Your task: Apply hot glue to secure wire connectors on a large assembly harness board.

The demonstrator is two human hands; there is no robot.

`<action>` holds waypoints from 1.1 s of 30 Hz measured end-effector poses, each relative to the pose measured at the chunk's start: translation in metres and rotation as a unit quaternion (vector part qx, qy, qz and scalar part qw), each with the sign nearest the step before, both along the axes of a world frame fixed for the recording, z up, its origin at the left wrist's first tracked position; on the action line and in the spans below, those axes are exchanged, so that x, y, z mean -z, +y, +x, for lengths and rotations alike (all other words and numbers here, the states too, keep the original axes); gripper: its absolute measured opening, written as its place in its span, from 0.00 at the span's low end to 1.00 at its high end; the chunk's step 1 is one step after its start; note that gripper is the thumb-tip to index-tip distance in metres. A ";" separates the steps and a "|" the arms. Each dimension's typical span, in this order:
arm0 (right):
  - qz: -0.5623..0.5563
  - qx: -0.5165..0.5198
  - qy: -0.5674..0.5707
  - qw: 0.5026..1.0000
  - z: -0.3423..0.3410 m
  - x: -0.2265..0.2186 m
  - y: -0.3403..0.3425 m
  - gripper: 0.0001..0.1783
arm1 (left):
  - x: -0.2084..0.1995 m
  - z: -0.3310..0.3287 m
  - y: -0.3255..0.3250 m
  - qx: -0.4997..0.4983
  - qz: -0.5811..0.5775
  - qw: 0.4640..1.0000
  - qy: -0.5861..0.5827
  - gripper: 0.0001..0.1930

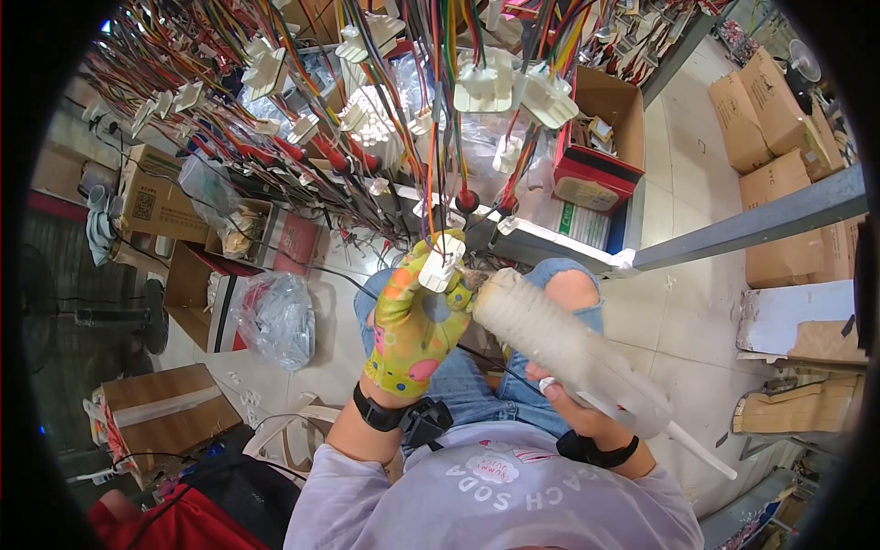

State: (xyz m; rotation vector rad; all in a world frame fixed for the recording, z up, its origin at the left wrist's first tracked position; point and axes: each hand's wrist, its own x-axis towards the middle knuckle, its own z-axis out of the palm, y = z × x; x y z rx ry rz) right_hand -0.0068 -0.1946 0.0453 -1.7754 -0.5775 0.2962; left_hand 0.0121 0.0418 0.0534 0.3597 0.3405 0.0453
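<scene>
My left hand (pixel 411 339), in a yellow patterned glove, is closed around a white plastic connector (pixel 443 262). Thin coloured wires (pixel 429 197) run up from this connector into the hanging bundle. From the right, a hot glue gun (pixel 561 330) with a bulky whitish wrapped body points its nozzle at the connector, close to my gloved fingertips. A white glue stick (pixel 701 449) juts out of its back end. My bare right hand (pixel 579 412) grips the gun from below, its thumb showing; the other fingers are mostly hidden.
Many wire harnesses with white connectors (pixel 483 84) hang over a metal-framed bench (pixel 522 227). A red box (pixel 598 174) stands at its right end. Cardboard boxes (pixel 765 119) are stacked far right. A plastic bag (pixel 275 321) and an open carton (pixel 188 302) lie left; a dark cable crosses there.
</scene>
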 end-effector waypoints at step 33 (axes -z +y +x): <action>0.066 0.008 0.104 0.992 0.006 -0.018 0.003 0.12 | 0.001 -0.001 0.001 0.011 0.129 0.990 -0.049 0.24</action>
